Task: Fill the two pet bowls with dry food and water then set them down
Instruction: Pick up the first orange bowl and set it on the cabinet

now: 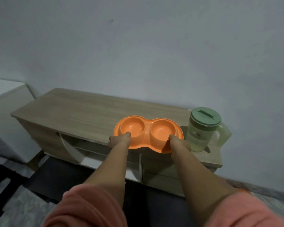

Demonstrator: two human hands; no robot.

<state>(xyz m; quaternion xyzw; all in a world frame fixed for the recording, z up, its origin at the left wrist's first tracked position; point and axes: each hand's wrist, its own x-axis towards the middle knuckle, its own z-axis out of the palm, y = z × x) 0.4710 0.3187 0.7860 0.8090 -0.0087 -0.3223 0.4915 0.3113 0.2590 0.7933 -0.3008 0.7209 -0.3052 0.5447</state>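
Pink sleeves (pixel 87 208), rolled up at the elbows, lie nearest to the camera; from them both bare forearms reach forward to the orange double bowl (pixel 147 134). On the left hand (pixel 119 140) the grip is closed on the near rim of the left cup, the thumb lying over the rim into the cup and the other fingers hidden below; on the right hand (pixel 177 143) the grip is closed in the same way on the near rim of the right cup; a hold at both ends probably keeps the long dish level, which will matter once it carries water.

Relative to the grips, the dish stretches away from the hands, its far side over the front edge of the wooden bench (pixel 82 112) and its near side past this edge; whether it touches the bench top or is held just above it, I cannot tell. Both cups look empty, so I judge that the filling is not yet begun.

Just beside the dish, at the right end of the bench, stands a green pitcher (pixel 203 130) with its lid on, apart from the dish; it is probably placed there for the water. No dry food is visible; the bench stands against a pale wall (pixel 138 46).
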